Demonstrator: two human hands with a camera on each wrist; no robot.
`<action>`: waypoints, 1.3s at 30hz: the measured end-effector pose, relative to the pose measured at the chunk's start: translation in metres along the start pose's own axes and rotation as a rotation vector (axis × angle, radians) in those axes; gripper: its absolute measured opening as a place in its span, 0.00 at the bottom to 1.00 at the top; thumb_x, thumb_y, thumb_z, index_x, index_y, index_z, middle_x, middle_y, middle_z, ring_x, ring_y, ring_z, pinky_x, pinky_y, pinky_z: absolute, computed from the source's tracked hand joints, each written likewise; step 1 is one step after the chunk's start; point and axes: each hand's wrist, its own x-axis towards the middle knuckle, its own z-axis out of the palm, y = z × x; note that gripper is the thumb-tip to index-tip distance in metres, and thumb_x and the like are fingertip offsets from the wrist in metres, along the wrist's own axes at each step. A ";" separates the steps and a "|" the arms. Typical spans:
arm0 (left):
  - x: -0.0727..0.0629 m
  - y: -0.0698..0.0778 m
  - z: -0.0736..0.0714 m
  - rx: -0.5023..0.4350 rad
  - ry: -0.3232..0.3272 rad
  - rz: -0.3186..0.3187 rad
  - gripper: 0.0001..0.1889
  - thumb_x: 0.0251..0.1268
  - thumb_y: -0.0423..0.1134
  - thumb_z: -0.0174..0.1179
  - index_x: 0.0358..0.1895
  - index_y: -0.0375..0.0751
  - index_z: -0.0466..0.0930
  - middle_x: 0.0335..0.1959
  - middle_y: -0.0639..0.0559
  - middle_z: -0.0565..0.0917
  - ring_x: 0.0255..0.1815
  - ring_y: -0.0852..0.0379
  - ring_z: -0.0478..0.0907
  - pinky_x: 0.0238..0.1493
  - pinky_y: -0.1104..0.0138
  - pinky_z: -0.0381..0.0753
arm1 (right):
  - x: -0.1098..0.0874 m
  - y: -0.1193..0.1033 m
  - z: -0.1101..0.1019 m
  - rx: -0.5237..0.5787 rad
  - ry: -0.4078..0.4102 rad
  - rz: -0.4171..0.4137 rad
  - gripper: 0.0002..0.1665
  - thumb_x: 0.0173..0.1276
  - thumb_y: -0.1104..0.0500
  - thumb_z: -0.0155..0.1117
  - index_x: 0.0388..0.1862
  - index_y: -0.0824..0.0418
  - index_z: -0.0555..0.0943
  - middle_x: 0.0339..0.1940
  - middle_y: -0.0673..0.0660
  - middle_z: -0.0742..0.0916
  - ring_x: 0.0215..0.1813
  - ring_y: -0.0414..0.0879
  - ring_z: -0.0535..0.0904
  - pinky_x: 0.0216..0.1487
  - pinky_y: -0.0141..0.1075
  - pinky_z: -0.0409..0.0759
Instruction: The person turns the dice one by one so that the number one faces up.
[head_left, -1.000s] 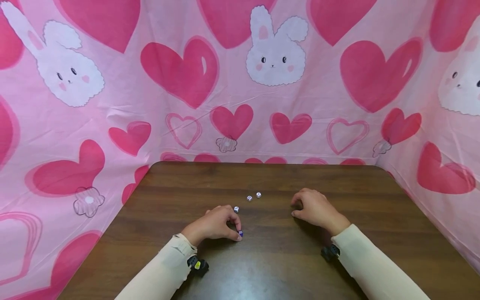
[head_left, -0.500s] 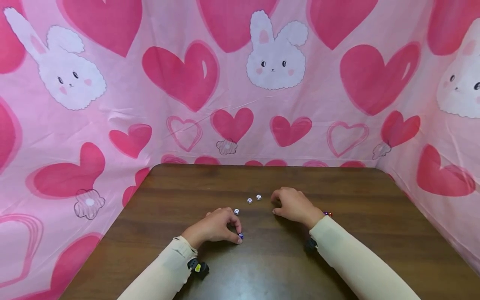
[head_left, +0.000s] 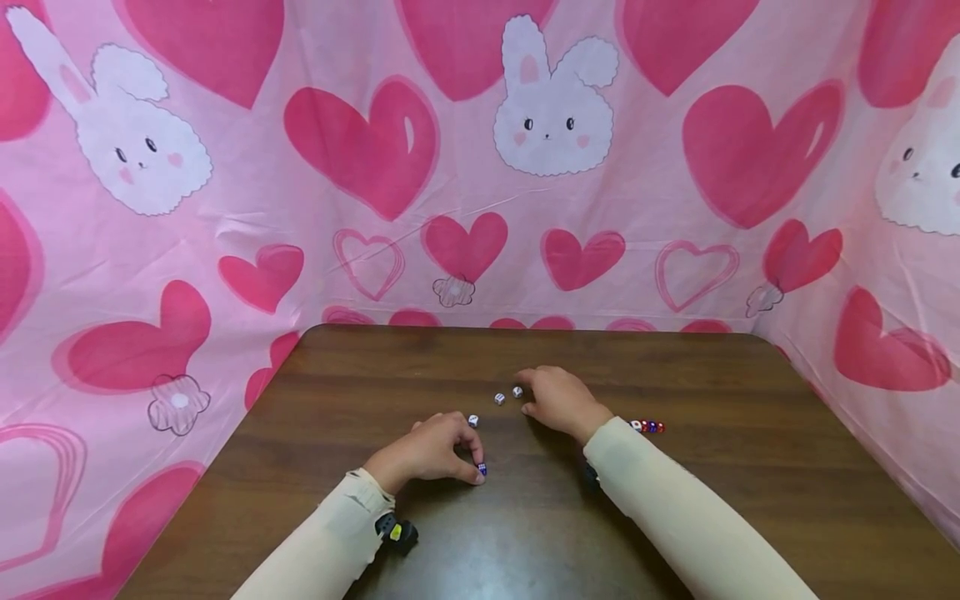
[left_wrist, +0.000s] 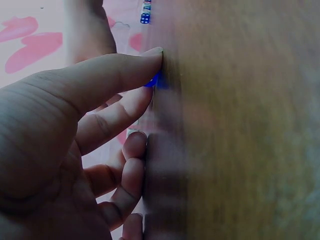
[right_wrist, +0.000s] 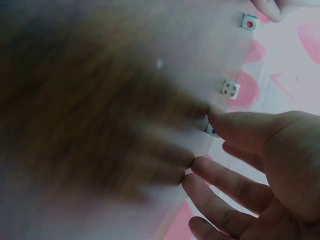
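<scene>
On the table, my left hand pinches a blue die between thumb and finger; the left wrist view shows a bit of that blue die at the thumb tip. My right hand is beside the rightmost white die, its fingers apart and not closed on it. In the right wrist view the thumb partly hides this white die. Two more white dice lie to its left: a middle die, showing four red dots in the right wrist view, and a die just beyond my left fingers.
A row of red, blue and white dice lies right of my right hand, partly behind the sleeve. The brown wooden table ends at a pink curtain with hearts and rabbits.
My right hand has moved left across the table to the rightmost white die, uncovering the row of dice behind it. The left hand stays on the blue die.
</scene>
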 end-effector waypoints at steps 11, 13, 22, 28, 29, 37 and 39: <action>0.000 -0.001 -0.001 -0.002 0.001 -0.004 0.11 0.51 0.55 0.80 0.27 0.67 0.84 0.37 0.65 0.78 0.43 0.63 0.72 0.48 0.51 0.60 | 0.007 -0.007 0.005 -0.018 0.054 0.016 0.00 0.63 0.59 0.78 0.33 0.53 0.93 0.33 0.49 0.92 0.36 0.45 0.85 0.47 0.44 0.85; 0.000 0.000 -0.001 -0.005 -0.001 -0.005 0.11 0.51 0.55 0.80 0.27 0.66 0.84 0.37 0.65 0.78 0.43 0.63 0.72 0.49 0.51 0.59 | 0.007 -0.008 0.004 -0.035 0.050 0.022 0.02 0.63 0.59 0.77 0.30 0.52 0.92 0.31 0.48 0.91 0.33 0.44 0.83 0.44 0.44 0.85; -0.001 0.001 -0.001 -0.011 0.000 -0.011 0.11 0.51 0.54 0.80 0.26 0.66 0.83 0.38 0.63 0.78 0.43 0.62 0.72 0.49 0.51 0.59 | 0.000 -0.011 -0.001 -0.060 -0.018 0.026 0.03 0.62 0.57 0.78 0.30 0.51 0.90 0.28 0.46 0.87 0.29 0.43 0.77 0.40 0.41 0.83; 0.002 0.002 0.000 -0.003 0.010 0.003 0.11 0.51 0.55 0.80 0.26 0.67 0.83 0.37 0.64 0.79 0.43 0.63 0.72 0.49 0.51 0.60 | -0.017 -0.013 -0.008 -0.062 -0.049 0.021 0.06 0.60 0.56 0.80 0.27 0.50 0.89 0.25 0.46 0.86 0.27 0.42 0.76 0.36 0.40 0.81; 0.002 0.003 0.000 0.001 0.013 0.003 0.12 0.51 0.55 0.80 0.26 0.67 0.83 0.37 0.64 0.79 0.43 0.63 0.72 0.49 0.51 0.60 | -0.020 -0.014 -0.009 -0.056 -0.045 0.011 0.07 0.59 0.56 0.81 0.25 0.50 0.89 0.24 0.46 0.85 0.26 0.42 0.75 0.35 0.40 0.81; 0.000 0.003 0.000 0.029 0.019 -0.012 0.12 0.50 0.55 0.80 0.25 0.67 0.83 0.36 0.64 0.78 0.43 0.63 0.73 0.49 0.50 0.60 | -0.044 -0.019 -0.008 -0.018 -0.032 -0.029 0.12 0.57 0.55 0.82 0.21 0.49 0.86 0.21 0.43 0.83 0.24 0.41 0.73 0.32 0.39 0.79; 0.000 0.003 0.000 0.026 0.020 -0.007 0.12 0.50 0.55 0.80 0.25 0.67 0.83 0.36 0.64 0.79 0.43 0.62 0.73 0.49 0.50 0.60 | -0.051 -0.019 -0.007 -0.008 -0.031 -0.030 0.11 0.57 0.54 0.82 0.22 0.49 0.86 0.21 0.43 0.83 0.24 0.40 0.73 0.33 0.39 0.79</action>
